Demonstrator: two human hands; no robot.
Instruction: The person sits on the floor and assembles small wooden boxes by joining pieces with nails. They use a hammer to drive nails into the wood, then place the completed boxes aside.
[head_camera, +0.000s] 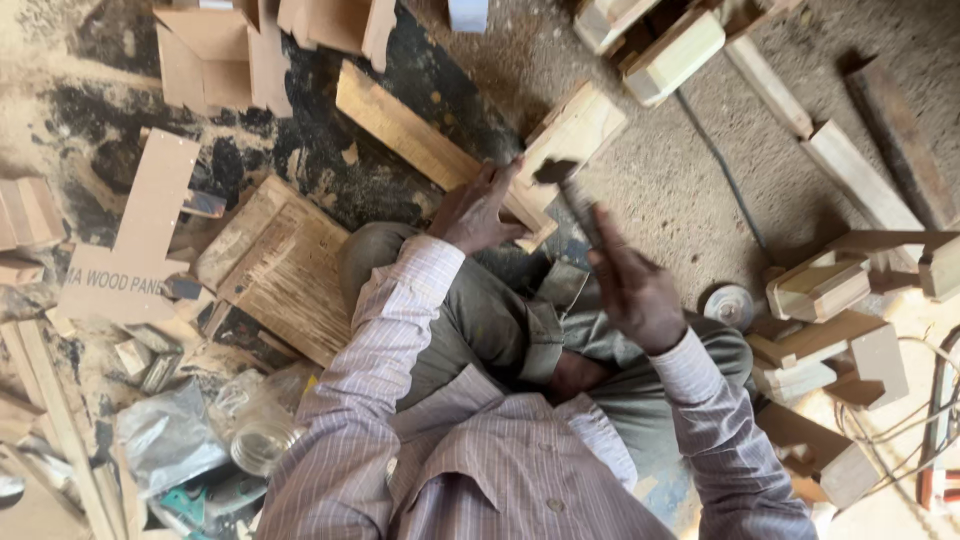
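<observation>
The left hand (475, 212) presses with its fingers curled on a joined wooden piece (560, 140) lying just ahead of it, while the right hand (632, 290), beside it, is clenched around a hammer (572, 190) whose dark head hangs over that wood.

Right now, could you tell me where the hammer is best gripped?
Grip the hammer low on its handle, from the near side, as the right hand does. The dark head points away toward the wood block, which the left hand steadies, so the handle's near end is the free part.
</observation>
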